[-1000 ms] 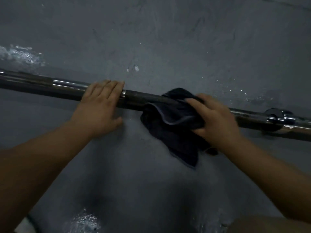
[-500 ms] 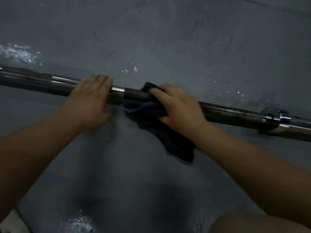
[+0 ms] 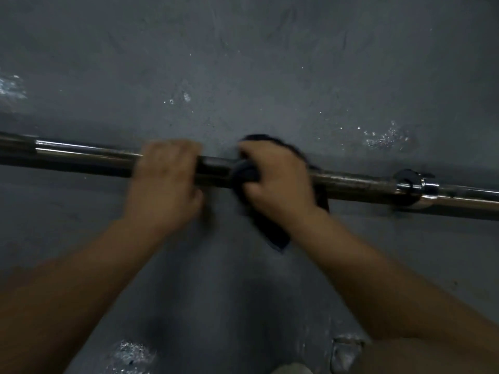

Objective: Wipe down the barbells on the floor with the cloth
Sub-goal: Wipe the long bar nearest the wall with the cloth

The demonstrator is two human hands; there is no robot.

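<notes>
The barbell (image 3: 81,155) lies across the grey floor (image 3: 243,63). On it, the left hand (image 3: 164,184) curls blurred fingers over the shaft. Just beside, the right hand (image 3: 278,182) grips the dark cloth (image 3: 272,233) against the barbell, short of its collar (image 3: 413,187).

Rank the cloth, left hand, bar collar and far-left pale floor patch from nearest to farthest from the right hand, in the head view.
1. cloth: gripped under the right hand.
2. left hand: just left, on the bar.
3. collar: rightward along the bar.
4. pale patch: floor, far left edge.
</notes>
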